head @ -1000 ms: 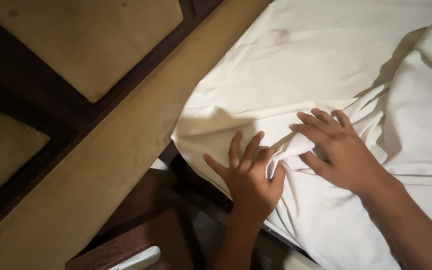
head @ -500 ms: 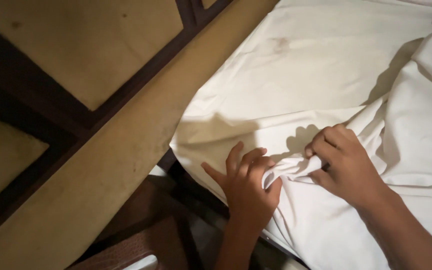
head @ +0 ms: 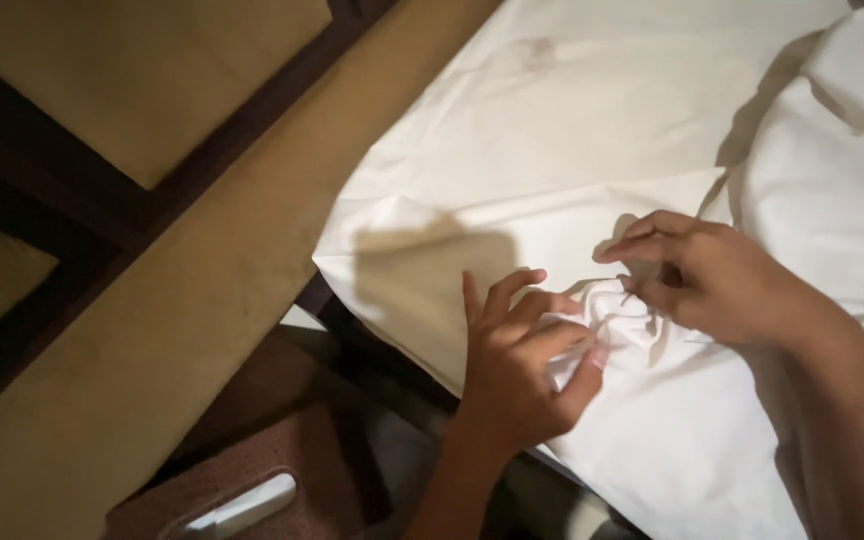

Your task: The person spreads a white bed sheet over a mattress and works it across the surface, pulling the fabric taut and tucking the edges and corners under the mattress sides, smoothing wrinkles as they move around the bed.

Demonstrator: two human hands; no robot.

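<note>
A mattress (head: 422,330) carries everything here; its corner sits just left of the left hand (head: 517,375), with a dark gap below it. A white sheet (head: 552,150) lies directly on it, spread flat above both hands and reaching up to the top edge of the view. Between the left hand and the right hand (head: 722,280) the sheet is gathered into a small bunch of folds (head: 617,325), and both hands press on it there. Above the hands the sheet bears a faint reddish stain (head: 540,50). Beyond the right hand, a second layer of white cloth (head: 832,200) lies over the sheet, its edge casting a dark shadow.
</note>
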